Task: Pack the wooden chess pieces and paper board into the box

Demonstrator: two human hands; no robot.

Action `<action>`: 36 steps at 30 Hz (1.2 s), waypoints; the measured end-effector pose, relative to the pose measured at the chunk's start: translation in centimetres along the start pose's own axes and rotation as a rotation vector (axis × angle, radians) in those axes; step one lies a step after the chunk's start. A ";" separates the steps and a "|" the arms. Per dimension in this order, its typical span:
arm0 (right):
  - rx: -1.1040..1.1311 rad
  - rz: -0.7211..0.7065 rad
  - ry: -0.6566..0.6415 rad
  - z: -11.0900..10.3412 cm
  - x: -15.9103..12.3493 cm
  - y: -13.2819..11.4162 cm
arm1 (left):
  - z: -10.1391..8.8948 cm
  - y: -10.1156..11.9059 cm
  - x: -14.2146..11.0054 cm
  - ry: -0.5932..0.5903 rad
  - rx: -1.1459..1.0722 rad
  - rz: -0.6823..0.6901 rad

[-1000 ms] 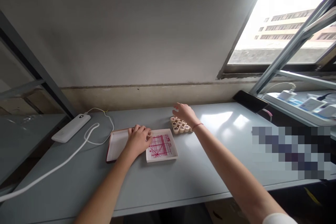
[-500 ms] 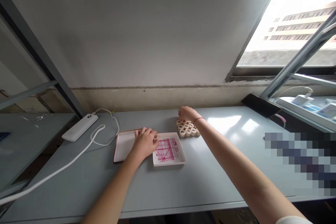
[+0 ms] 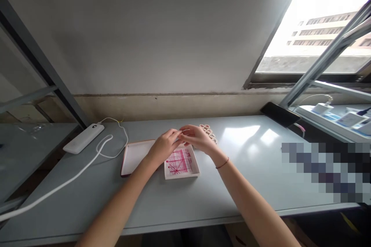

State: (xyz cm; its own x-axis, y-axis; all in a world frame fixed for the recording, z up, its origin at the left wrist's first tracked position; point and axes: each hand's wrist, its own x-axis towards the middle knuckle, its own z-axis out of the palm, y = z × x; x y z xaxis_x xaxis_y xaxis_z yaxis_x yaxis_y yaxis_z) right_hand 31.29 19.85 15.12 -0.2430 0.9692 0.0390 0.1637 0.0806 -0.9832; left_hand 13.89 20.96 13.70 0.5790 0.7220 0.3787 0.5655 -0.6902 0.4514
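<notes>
My left hand [image 3: 165, 143] and my right hand [image 3: 195, 137] meet over the back edge of a shallow white box [image 3: 182, 176]. Their fingertips are pinched together; a xiangqi piece in the left fingers is hidden from this angle. Whatever the right fingers hold is also out of sight. Red-lined printing, like a chessboard sheet [image 3: 178, 162], covers the floor of the box. Just behind my right hand sit several round wooden xiangqi pieces [image 3: 212, 135] with characters on top, partly covered by it. The box's lid [image 3: 133, 160] lies left of the box, under my left wrist.
A white power bank [image 3: 84, 139] with a white cable [image 3: 72, 180] lies on the left of the grey desk [image 3: 240, 177]. At the back right, a black phone-like slab [image 3: 279, 114] leans by the metal frame, near a white power strip [image 3: 333, 123].
My right hand has come from the group of pieces toward the left and nearer. My left hand has lifted slightly rightward to meet it. The view has shifted a little.
</notes>
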 end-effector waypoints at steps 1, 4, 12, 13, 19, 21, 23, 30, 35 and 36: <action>0.038 0.004 0.007 0.1 -0.2 0.4 | 0.1 0.0 0.0 -0.005 -0.020 -0.011; 0.099 0.023 0.029 -0.1 -0.2 1.7 | 0.4 -0.3 -0.7 0.023 -0.061 -0.051; -0.028 0.009 0.085 -0.7 -0.4 3.2 | 0.9 -0.8 -2.3 -0.070 0.037 -0.105; -0.043 -0.006 0.081 -0.6 -0.4 3.2 | 1.1 -0.8 -2.3 -0.088 0.078 -0.108; -0.194 -0.023 0.166 -0.3 -0.7 3.2 | 1.6 -0.8 -2.2 -0.090 0.230 -0.107; -0.254 -0.049 0.163 -0.2 -0.8 3.2 | 1.7 -0.9 -2.2 -0.077 0.264 -0.104; -0.313 -0.097 0.131 -0.1 -1.0 3.2 | 1.8 -1.0 -2.3 -0.068 0.291 -0.120; -0.697 -0.289 0.084 1.5 -1.6 2.8 | 1.9 -1.5 -2.6 -0.133 0.305 -0.266; -0.898 -0.358 0.020 2.4 -1.5 3.4 | 1.9 -1.4 -2.5 -0.146 0.274 -0.288; -0.927 -0.372 0.017 2.4 -1.4 3.6 | 1.9 -1.4 -2.5 -0.149 0.267 -0.293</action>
State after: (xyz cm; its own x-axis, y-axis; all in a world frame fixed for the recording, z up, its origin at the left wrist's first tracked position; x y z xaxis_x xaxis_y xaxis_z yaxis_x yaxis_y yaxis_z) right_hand 29.96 18.20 11.14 -0.4179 0.8481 0.3258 0.7632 0.5222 -0.3805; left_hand 12.82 20.02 10.61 0.4384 0.8885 0.1353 0.8400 -0.4586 0.2901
